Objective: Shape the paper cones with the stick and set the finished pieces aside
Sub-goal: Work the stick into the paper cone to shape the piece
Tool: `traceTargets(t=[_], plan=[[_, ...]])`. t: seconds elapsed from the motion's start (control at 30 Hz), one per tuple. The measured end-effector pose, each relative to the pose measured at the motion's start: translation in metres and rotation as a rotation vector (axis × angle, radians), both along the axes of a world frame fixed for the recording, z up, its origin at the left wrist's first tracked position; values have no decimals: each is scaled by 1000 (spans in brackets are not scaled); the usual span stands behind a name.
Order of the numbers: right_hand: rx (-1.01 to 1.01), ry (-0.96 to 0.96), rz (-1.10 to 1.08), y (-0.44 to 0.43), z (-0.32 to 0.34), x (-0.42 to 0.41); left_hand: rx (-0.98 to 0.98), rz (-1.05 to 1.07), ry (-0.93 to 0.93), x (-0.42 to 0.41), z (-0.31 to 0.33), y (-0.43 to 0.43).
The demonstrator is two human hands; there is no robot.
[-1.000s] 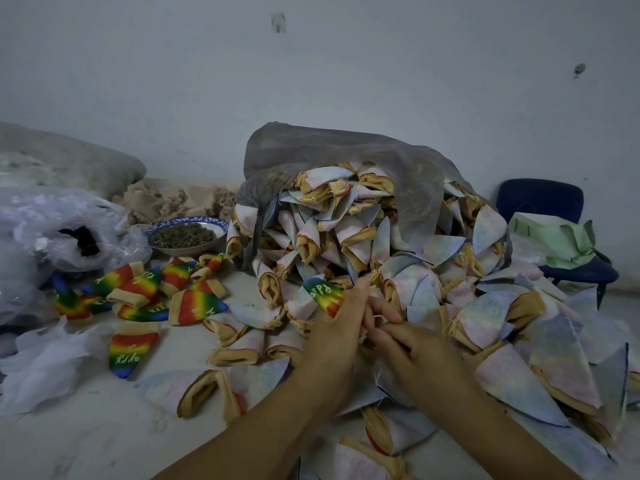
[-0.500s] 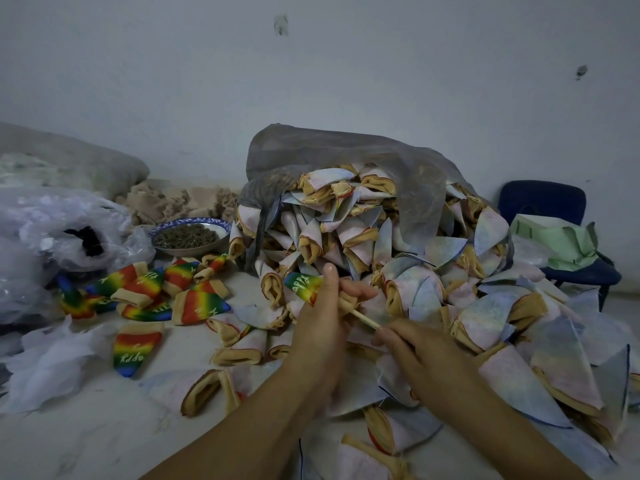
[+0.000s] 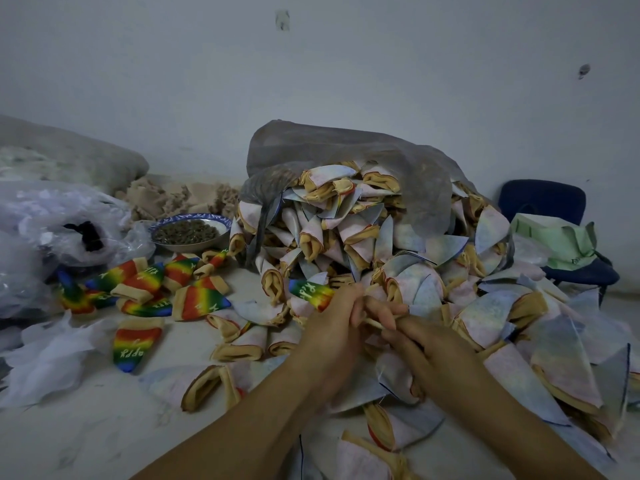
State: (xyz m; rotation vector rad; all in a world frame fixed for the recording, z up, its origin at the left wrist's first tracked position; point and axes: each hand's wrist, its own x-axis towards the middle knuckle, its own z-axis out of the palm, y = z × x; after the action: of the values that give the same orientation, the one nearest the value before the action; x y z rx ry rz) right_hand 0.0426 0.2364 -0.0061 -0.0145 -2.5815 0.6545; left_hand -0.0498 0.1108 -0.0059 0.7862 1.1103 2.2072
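Rainbow cone (image 3: 310, 293) pinched in left hand (image 3: 332, 330), just in front of the cone pile (image 3: 346, 233). Right hand (image 3: 429, 348) curled round stick (image 3: 375, 323), whose tip is hidden behind the left fingers. Risk: overpush splits the cone tip, or a loose pinch lets the cone slip.

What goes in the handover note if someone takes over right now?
Left hand: grips a rainbow cone, tip pointing left.
Right hand: holds the stick, aimed at the cone's open end; fingers hide whether it is inside.
Done: a group of rainbow cones lies at the left of the surface.
Left: finish this cone and set it with that group. The pale pile spilling from the bag looks unshaped.
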Motion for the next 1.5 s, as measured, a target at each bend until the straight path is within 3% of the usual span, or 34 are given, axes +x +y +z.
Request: traceTargets(t=[0.13, 0.33, 0.7, 0.97, 1.27, 1.5], plan=[[94, 36, -31, 6, -3, -2, -8, -49, 5, 1, -2, 1], [99, 54, -85, 7, -10, -8, -88, 134, -100, -2, -16, 5], [58, 142, -219, 13, -4, -3, -154, 408, 100, -15, -4, -4], [90, 155, -254, 17, -8, -3, -207, 438, 32, -16, -4, 0], [93, 143, -278, 11, -11, -4, -313, 635, 338, -11, -4, -3], [41, 95, -253, 15, -8, -3, -360, 731, 472, -6, -5, -2]])
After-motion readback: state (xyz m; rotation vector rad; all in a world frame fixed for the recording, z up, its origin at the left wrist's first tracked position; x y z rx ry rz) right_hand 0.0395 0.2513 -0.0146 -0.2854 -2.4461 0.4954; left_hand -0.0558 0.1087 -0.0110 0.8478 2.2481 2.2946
